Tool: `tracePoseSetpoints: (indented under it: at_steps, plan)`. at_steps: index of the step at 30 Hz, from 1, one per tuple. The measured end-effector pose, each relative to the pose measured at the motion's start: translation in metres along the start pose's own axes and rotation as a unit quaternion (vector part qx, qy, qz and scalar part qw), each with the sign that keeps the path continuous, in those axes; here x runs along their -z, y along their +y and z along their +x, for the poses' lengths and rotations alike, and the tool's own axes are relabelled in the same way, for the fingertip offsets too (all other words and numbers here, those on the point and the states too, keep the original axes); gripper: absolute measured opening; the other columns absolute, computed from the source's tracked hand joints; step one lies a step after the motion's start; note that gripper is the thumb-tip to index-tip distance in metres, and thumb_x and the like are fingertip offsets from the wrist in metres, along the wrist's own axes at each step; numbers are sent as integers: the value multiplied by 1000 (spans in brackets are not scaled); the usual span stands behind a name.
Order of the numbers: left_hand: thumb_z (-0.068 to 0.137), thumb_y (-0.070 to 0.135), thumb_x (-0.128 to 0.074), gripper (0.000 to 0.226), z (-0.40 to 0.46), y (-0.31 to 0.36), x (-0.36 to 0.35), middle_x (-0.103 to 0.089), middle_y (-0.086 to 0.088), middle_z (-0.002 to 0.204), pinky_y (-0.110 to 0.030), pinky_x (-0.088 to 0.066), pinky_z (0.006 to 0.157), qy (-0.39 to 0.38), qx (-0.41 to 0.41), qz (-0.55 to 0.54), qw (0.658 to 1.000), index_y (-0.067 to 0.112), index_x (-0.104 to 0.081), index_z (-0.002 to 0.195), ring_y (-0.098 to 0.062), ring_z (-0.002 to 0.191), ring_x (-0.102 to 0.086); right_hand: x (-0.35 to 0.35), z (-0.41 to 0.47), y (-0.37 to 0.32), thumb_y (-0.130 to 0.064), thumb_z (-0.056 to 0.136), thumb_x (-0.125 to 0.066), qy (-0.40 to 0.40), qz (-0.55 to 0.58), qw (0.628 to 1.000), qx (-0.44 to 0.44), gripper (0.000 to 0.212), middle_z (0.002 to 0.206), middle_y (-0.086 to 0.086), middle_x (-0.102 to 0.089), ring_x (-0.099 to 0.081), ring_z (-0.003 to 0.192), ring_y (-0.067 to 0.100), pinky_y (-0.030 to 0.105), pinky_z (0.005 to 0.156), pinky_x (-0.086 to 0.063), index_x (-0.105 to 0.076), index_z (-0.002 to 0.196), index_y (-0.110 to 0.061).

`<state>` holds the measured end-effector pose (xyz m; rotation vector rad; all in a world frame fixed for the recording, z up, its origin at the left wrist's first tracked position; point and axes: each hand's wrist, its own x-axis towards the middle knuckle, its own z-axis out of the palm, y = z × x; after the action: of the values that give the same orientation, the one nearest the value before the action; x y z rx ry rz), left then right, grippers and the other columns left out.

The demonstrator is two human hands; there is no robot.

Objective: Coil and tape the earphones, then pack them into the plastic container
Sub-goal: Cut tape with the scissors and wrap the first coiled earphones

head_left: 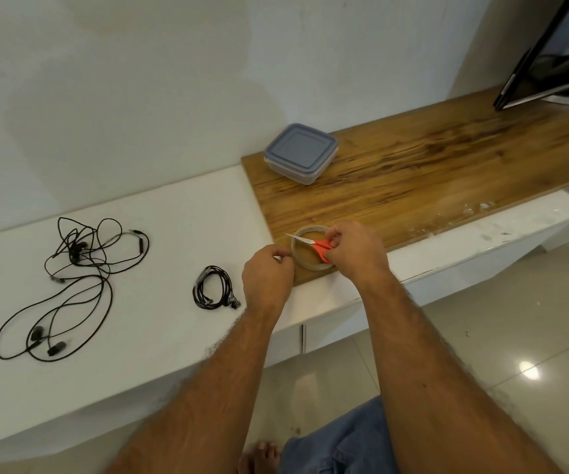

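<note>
white counter (160,241) along pale wall (122,80) | wood board (430,172) on counter's right part | dark monitor (550,53) w/ stand, far right corner | glossy tile floor (481,336) below | jeans knee (338,443) + bare foot (259,456) at btm edge

Bare hairy forearms (423,354), blue denim trousers (338,443), bare foot (262,456).

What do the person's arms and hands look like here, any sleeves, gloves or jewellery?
Both forearms are bare and hairy, with no sleeves in view. The left hand and right hand wear no gloves; no rings, watch or wristband are visible.
</note>
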<state>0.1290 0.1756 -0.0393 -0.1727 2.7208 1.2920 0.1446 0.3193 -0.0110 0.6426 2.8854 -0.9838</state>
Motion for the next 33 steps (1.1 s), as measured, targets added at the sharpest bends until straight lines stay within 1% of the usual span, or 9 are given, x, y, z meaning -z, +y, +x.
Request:
tracePoseSetpoints:
  at_steps: [4, 8, 12, 17, 19, 22, 28, 30, 33]
  plan:
    - [86, 16, -54, 21, 0, -2, -1, -66, 7, 84, -24, -42, 67, 8, 22, -11, 1000, 20, -71, 97, -12, 77, -59, 2, -2, -1, -21, 79, -79, 6, 1, 1000, 3, 21, 92, 0, -70, -65, 89, 15, 37, 80, -57, -72, 99, -20]
    - [87, 18, -55, 21, 3, -4, -3, -70, 3, 88, -29, -50, 74, 14, 44, -32, 998, 14, -72, 98, -17, 84, -64, 2, -1, -2, -20, 80, -79, -9, -1, 1000, 1, 21, 91, 2, -70, -66, 88, 15, 36, 80, -58, -72, 100, -17]
    - [87, 17, -53, 24, 4, -6, -2, -73, 0, 86, -33, -55, 74, 11, 46, -51, 998, 17, -74, 98, -21, 82, -68, 5, 1, 1, -17, 78, -80, -33, 4, 999, -5, 22, 89, 3, -71, -66, 89, 16, 34, 80, -57, -73, 100, -17]
    - [91, 13, -52, 26, 3, -9, 0, -75, -4, 92, -40, -58, 80, 18, 42, -69, 997, 18, -75, 101, -23, 86, -70, 6, 1, 2, -15, 75, -83, -59, 17, 998, -6, 36, 98, 3, -72, -65, 96, 16, 37, 86, -56, -71, 109, -17]
    - [92, 14, -52, 25, 2, -11, 1, -75, -4, 92, -41, -58, 79, 26, 44, -67, 996, 17, -75, 101, -24, 84, -70, 4, 1, 1, -16, 75, -83, -63, 15, 998, -2, 36, 99, 4, -72, -65, 97, 16, 36, 86, -57, -71, 110, -16]
    - [94, 14, -52, 23, 0, -13, 4, -75, -5, 94, -41, -58, 79, 31, 45, -55, 997, 15, -74, 101, -24, 85, -70, 1, 0, -2, -16, 77, -81, -45, 8, 999, -5, 30, 97, 5, -71, -65, 95, 18, 38, 86, -57, -72, 106, -14]
    - [93, 10, -50, 26, -7, -17, 21, -75, -5, 101, -40, -57, 83, 24, 29, -25, 999, 11, -75, 102, -28, 89, -70, -2, 0, -8, -23, 80, -80, -16, 5, 1000, -26, 13, 83, 2, -70, -65, 80, 15, 35, 74, -58, -77, 90, -16]
    - [92, 10, -51, 26, -9, -18, 29, -75, -4, 101, -40, -57, 83, 16, 32, -15, 999, 11, -75, 101, -27, 90, -70, -6, 0, -12, -27, 78, -81, -5, -1, 1000, -28, 17, 83, 4, -71, -65, 80, 17, 36, 72, -59, -77, 88, -14]
    - [89, 8, -50, 26, -11, -18, 39, -74, -6, 91, -42, -59, 80, 4, 65, -42, 997, 11, -75, 98, -26, 83, -70, -12, -3, -19, -32, 75, -83, 19, -23, 999, -29, 26, 86, 6, -71, -65, 80, 18, 30, 59, -51, -76, 91, -13]
